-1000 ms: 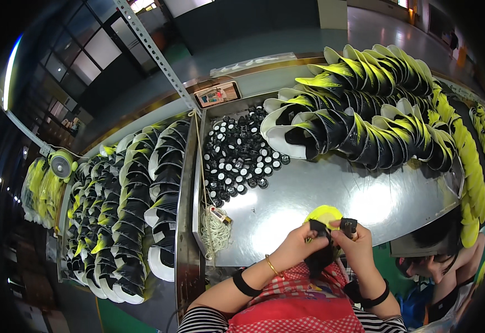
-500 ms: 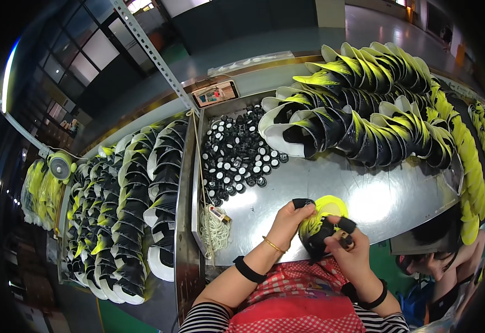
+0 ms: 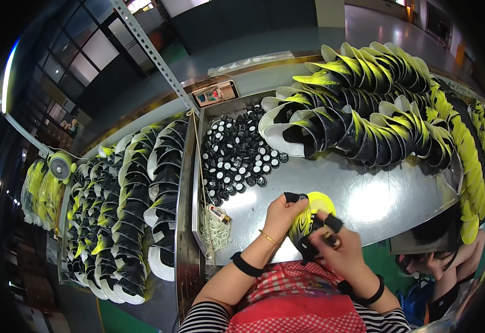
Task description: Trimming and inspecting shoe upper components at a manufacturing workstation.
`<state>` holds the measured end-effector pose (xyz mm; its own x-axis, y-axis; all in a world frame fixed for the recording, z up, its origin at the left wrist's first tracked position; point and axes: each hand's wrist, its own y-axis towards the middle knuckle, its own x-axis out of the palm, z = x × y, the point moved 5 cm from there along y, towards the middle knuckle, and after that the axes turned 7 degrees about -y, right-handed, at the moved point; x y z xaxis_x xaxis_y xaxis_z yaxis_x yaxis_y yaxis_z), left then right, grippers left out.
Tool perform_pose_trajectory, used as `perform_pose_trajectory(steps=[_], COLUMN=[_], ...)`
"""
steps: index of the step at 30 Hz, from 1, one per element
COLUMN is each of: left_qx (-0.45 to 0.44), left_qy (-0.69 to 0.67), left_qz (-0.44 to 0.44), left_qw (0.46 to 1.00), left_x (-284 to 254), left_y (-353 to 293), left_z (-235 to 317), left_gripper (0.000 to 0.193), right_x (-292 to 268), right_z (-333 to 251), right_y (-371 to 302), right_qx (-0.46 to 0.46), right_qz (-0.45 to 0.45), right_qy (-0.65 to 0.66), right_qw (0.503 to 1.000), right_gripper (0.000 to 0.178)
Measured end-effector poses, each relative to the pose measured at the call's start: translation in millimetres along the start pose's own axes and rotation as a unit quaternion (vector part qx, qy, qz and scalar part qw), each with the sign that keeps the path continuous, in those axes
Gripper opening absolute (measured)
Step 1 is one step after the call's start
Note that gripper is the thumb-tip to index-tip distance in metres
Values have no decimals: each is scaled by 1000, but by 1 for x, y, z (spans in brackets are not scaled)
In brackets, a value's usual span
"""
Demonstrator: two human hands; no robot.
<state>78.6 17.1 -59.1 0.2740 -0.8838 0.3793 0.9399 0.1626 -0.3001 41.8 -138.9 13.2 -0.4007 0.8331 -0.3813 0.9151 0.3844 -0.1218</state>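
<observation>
Black bands (image 3: 247,265) circle both forearms, which angle in toward each other from the lower edge. The left hand (image 3: 288,212), a thin gold-coloured bangle (image 3: 270,237) at its wrist, pinches the left edge of a curved yellow-and-black shoe upper (image 3: 303,223) in a closed grip. The right hand (image 3: 341,248), blurred, curls at the upper's right side; what its grip closes on, I cannot tell. Held over the near edge of the silver metal surface (image 3: 248,236), the upper points its rounded yellow end away from the person, its long axis tilting slightly right. Count one upper in hand, one phone with a lit screen (image 3: 216,94), one bundle of pale cord (image 3: 216,230); small round black-and-white pieces (image 3: 237,152) lie too many to count.
</observation>
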Motion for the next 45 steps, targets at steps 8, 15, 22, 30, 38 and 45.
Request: perform_pose_trajectory(steps=[8,15,22,30,38,45], left_qx=[-116,-38,-113,-256,-233,-308], left_qy=[8,90,137,62,59,-120], left_qz=[-198,-194,-67,-255,-126,-274], left_qw=[973,976,982,931,963,903], left_x=[25,19,-7,3,4,18], left_y=[-46,-48,-71,-84,-84,-100], left_z=[7,-7,-24,-53,-37,-42], left_gripper=[20,25,60,35,71,47], right_x=[-23,-18,-12,-12,-30,-48], right_z=[1,9,36,57,23,32], right_y=[9,4,-9,6,-3,6], right_qx=[-248,-214,-219,-152,-286,-215], right_qz=[201,160,225,277,318,393], right_qy=[-160,-76,-88,71,45,110], right_qw=[934,961,945,946,903,888], right_gripper=[37,28,27,24,26,26])
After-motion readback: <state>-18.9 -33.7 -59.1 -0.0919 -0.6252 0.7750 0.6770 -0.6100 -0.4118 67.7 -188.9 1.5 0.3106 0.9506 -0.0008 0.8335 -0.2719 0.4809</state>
